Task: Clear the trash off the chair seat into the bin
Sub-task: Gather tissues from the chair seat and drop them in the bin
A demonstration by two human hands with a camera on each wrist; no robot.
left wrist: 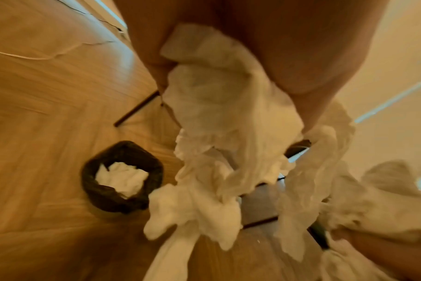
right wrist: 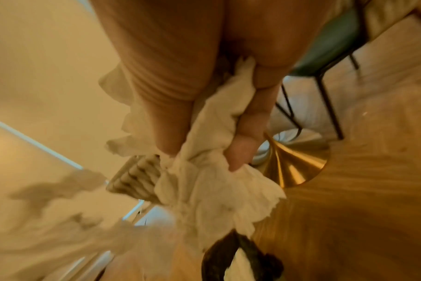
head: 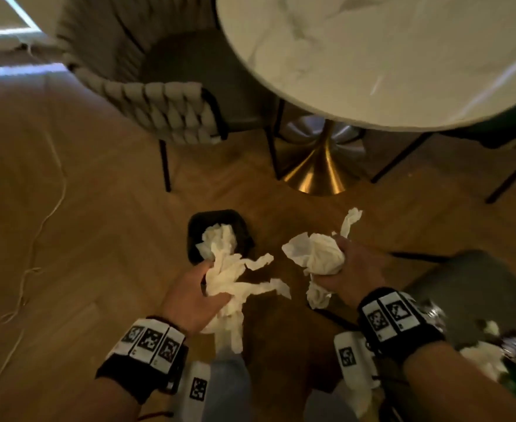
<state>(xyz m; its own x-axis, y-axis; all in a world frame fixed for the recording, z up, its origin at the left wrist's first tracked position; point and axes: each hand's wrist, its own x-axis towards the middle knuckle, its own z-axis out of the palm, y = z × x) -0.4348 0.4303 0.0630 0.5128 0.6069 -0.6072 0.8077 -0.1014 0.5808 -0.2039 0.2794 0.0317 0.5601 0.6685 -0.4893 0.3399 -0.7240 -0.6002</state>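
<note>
Below the fingers, the bin (head: 220, 236) already holds tissue; left hand (head: 189, 295) and right hand (head: 354, 269) each clutch crumpled tissues, undropped.

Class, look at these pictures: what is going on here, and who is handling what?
A person is clearing crumpled white tissue paper. The left hand grips one trailing wad, and the right hand grips another wad. Both are held above the wooden floor, near a small dark bin that already has white paper in it. Neither wad has been dropped yet. More trash lies at the lower right of the head view.
</note>
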